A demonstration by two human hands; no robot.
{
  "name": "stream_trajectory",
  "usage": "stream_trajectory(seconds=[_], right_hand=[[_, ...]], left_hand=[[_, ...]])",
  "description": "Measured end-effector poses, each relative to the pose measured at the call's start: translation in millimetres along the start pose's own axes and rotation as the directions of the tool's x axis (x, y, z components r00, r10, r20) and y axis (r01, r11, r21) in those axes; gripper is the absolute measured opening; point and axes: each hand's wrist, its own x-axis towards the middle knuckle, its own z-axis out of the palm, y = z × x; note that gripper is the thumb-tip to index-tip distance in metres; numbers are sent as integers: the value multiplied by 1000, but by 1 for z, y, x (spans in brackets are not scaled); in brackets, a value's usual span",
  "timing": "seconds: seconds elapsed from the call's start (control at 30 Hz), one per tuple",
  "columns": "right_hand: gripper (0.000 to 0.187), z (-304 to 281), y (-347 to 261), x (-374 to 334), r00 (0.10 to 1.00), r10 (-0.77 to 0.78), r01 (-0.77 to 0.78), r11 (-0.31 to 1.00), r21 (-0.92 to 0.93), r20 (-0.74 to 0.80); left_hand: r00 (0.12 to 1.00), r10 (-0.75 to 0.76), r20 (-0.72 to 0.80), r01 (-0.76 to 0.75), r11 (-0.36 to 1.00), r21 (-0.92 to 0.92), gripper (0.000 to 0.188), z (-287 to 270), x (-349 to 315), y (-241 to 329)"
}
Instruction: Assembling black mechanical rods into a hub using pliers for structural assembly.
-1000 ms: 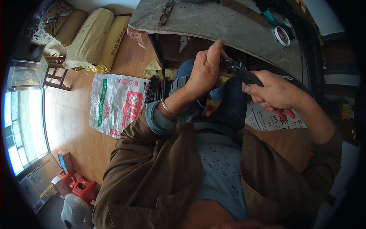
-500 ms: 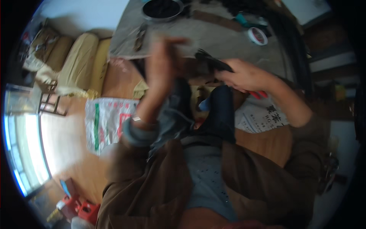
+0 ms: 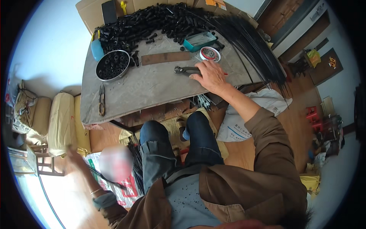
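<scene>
My right hand point(image 3: 212, 77) rests on the grey tabletop point(image 3: 152, 86), its fingers over a pair of pliers point(image 3: 183, 70). The dark jaws point left, and a bit of red handle shows past the hand. My left hand point(image 3: 73, 154) is low at the far left, off the table and smeared by motion. Beside that forearm slants a bunch of thin black rods point(image 3: 106, 179); whether the fingers hold them is unclear. Just beyond my right hand stand a round white tub point(image 3: 211, 54) of small pieces and a teal box point(image 3: 199, 41) with thin pale pieces.
Black tubular parts point(image 3: 164, 21) are heaped along the table's back. A metal bowl point(image 3: 113, 65) holds more, near a brown strip point(image 3: 165, 58) and a hand tool point(image 3: 101, 100). Long black rods point(image 3: 248, 45) overhang the right edge. White sacks point(image 3: 236, 120) and wrapped rolls point(image 3: 61, 124) flank my legs.
My right hand has brought the pliers from over my knees onto the tabletop. My left hand has swung from the table's front edge down to the far left. The view has tilted toward the table.
</scene>
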Motion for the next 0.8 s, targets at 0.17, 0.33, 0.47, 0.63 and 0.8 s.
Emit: stream_trajectory(seconds=[0.17,0.33,0.47,0.63,0.8], right_hand=[[35,-15,90,1,942,324,-332,935,-121,-83],[56,-15,202,-21,689,723,-671,610,-421,-52],[43,-20,226,6,547,826,-699,539,-470,135],[39,-29,248,29,503,814,-642,578,-504,292],[36,-31,237,29,465,831,-676,555,-484,304]], left_hand=[[651,-313,691,420,908,16,55,128,-129,-20],[486,-454,747,465,858,219,91,137,-165,63],[486,-342,805,368,915,166,80,139,-154,71],[577,-79,813,346,925,-155,56,131,-119,98],[561,143,815,310,877,-368,42,104,-96,144]])
